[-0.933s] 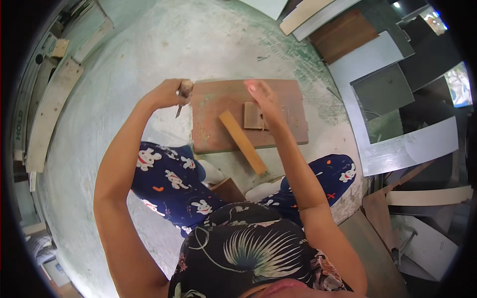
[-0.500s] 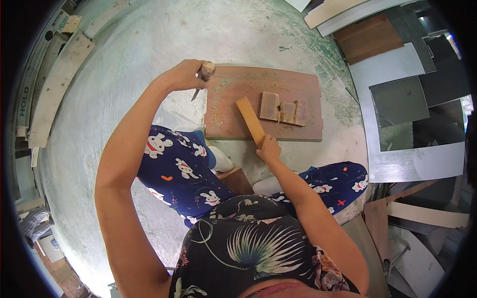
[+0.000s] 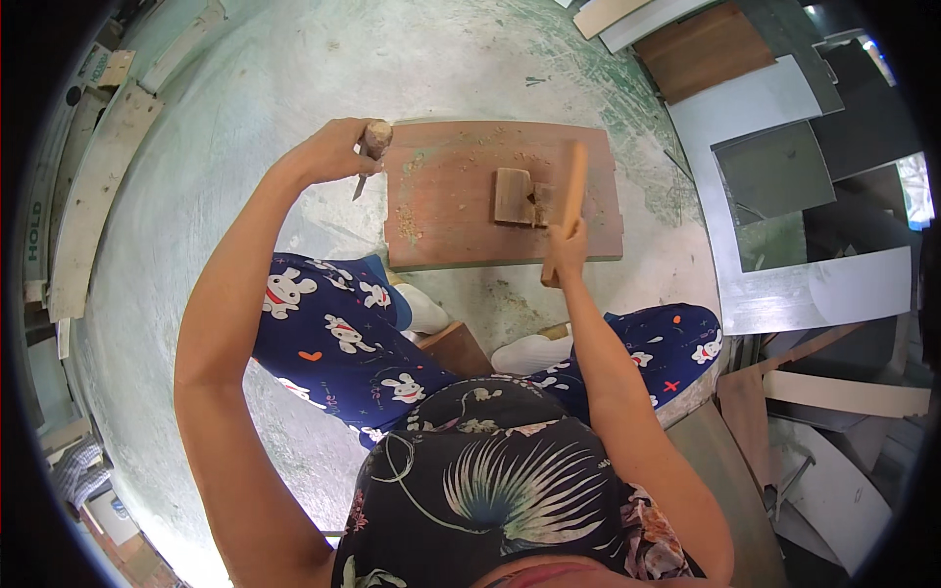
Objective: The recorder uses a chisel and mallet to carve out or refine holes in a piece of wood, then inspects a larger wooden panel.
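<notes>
My left hand [image 3: 338,152] is closed round a chisel [image 3: 375,139] with a light, rounded wooden handle. Its blade points down, just off the left edge of a reddish-brown board [image 3: 451,216] on the floor. In my right hand [image 3: 567,250] is a flat, tan wooden stick [image 3: 573,181], its far end smeared by motion. Beneath that stick lies a small brown wooden block [image 3: 513,196] with a rough notch in it; its right part is mostly hidden. Wood chips [image 3: 407,225] are scattered over the board.
Leaning sheets and panels [image 3: 765,294] line the right side. Long planks [image 3: 103,196] stand at the far left. My legs [image 3: 328,323] are bent on either side in front of the board, with a small brown wooden piece [image 3: 456,351] between my feet.
My right hand has moved to the right, swinging the stick from left of the notched block to over its right part. The left hand still holds the chisel; the whole view has shifted slightly.
</notes>
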### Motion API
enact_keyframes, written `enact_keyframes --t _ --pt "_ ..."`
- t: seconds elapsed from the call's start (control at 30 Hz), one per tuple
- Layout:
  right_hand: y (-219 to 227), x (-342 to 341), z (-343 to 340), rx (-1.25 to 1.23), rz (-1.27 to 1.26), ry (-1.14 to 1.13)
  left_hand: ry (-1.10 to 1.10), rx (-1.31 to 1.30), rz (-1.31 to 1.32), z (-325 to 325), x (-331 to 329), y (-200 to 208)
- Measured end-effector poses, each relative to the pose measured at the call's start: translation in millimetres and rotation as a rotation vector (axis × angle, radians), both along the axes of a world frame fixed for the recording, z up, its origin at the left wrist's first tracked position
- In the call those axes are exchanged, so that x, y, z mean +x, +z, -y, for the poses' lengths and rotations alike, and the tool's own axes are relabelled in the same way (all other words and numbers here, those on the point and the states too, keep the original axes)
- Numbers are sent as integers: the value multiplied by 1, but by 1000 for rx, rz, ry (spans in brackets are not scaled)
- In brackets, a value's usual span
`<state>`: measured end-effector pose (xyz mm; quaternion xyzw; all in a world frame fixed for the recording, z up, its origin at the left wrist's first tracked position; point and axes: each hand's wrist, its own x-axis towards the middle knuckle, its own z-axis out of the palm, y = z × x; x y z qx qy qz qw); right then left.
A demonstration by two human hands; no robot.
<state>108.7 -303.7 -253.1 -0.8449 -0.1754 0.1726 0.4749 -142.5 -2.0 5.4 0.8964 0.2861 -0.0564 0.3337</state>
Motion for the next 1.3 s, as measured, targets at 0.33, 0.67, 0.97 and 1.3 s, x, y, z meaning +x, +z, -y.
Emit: enact_keyframes --t 0.33,0.67,0.97,1.3 --pt "-8 -12 28 -232 -44 -219 -28 39 6 8 11 -3" --pt "-2 -27 11 -169 -122 -60 -36 -1 225 44 43 -2" --pt "45 21 -8 123 -339 115 196 -50 422 72 89 -90" --pt "175 31 6 228 -40 399 529 -193 589 119 112 -181"
